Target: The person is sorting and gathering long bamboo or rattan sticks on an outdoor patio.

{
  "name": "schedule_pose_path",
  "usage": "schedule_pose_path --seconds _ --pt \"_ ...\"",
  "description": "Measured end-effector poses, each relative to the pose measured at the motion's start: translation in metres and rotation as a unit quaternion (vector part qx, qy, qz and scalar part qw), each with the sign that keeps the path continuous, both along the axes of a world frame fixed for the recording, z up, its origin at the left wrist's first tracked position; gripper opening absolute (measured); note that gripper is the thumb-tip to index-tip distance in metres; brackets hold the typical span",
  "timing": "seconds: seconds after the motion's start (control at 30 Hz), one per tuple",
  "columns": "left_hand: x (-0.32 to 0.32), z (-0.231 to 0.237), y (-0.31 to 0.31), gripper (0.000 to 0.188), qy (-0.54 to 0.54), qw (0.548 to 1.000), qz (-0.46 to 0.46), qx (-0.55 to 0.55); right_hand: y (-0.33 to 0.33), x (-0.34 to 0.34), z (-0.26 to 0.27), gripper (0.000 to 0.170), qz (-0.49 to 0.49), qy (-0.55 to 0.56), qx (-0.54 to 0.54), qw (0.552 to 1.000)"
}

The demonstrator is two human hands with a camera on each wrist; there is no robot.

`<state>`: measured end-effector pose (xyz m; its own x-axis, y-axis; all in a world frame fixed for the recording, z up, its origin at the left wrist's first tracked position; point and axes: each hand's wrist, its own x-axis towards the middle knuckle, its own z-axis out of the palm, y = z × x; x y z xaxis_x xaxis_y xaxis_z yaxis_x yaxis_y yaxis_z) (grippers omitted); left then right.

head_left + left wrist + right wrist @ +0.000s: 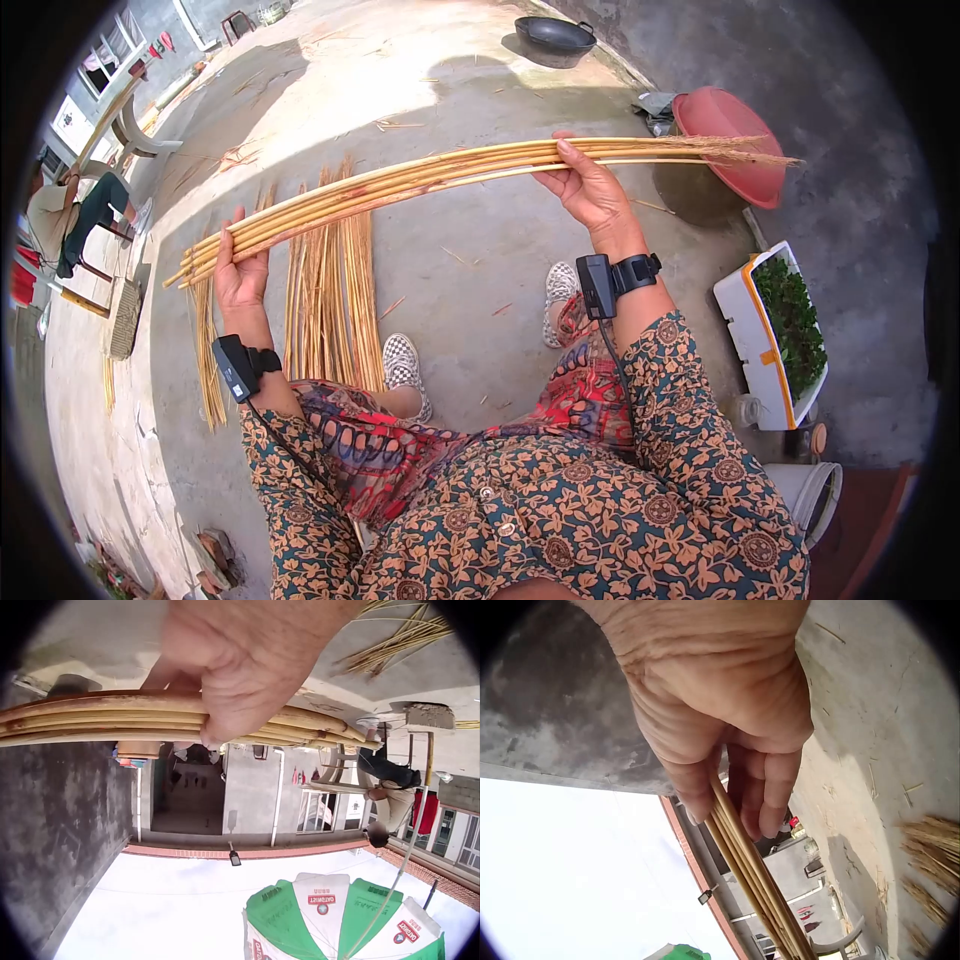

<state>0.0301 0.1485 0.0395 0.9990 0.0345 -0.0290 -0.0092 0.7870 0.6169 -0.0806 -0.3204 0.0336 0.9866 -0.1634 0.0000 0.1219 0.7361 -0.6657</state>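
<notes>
A small bundle of long yellow-brown reed stalks (pixel 400 182) is held up across the front of the body, bowed slightly upward. Near its cut ends, my left hand (pixel 241 272) grips the stalks, thumb in front, as the left wrist view also shows. Toward the feathery end on the right, my right hand (pixel 592 195) pinches the same bundle between thumb and fingers. Wispy seed heads (pixel 745 150) stick out past the right hand, over a pink basin. Below the bundle, a larger pile of reed stalks (pixel 330 290) lies on the concrete beside the left foot.
The pink basin (pixel 725 130) tops a dark round vessel at the right wall. A white foam box of green plants (pixel 790 340) stands nearer, with a white bucket (pixel 815 490) behind it. A black wok (pixel 556 36) lies far off. Another person (pixel 75 215) sits at left.
</notes>
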Motion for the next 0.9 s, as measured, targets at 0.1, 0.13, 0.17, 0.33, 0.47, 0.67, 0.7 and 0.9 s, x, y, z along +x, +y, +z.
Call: schedule_pose_path --seconds 0.1,0.13,0.17,0.33,0.47,0.67,0.7,0.9 --pt "0.001 0.0 0.0 0.042 0.023 1.0 0.007 0.002 -0.001 0.002 0.001 0.023 0.004 0.0 0.0 1.0" --pt "0.0 -0.001 0.0 0.042 0.029 1.0 0.007 0.003 -0.001 0.002 0.001 0.022 0.006 0.002 -0.001 1.0" --pt "0.0 0.0 -0.001 0.042 0.036 0.999 0.012 0.004 0.001 0.001 0.002 0.023 0.006 0.003 0.002 1.0" --pt "0.003 -0.004 0.002 0.041 0.054 0.998 0.009 -0.011 0.005 -0.002 0.01 0.025 -0.01 0.014 0.037 0.999" --pt "0.004 -0.005 0.0 0.041 0.067 0.998 0.011 -0.005 0.002 0.002 0.007 0.022 -0.032 -0.001 0.056 0.998" --pt "0.01 -0.014 0.007 0.038 0.073 0.997 -0.019 -0.03 0.001 0.009 0.0 0.015 -0.014 -0.051 0.15 0.987" --pt "0.01 -0.014 0.006 0.037 0.079 0.996 -0.011 -0.027 0.003 0.008 0.0 0.015 -0.022 -0.051 0.165 0.985" --pt "0.012 -0.019 0.005 0.033 0.093 0.996 0.002 -0.015 0.006 0.01 0.002 0.018 -0.063 -0.071 0.237 0.967"
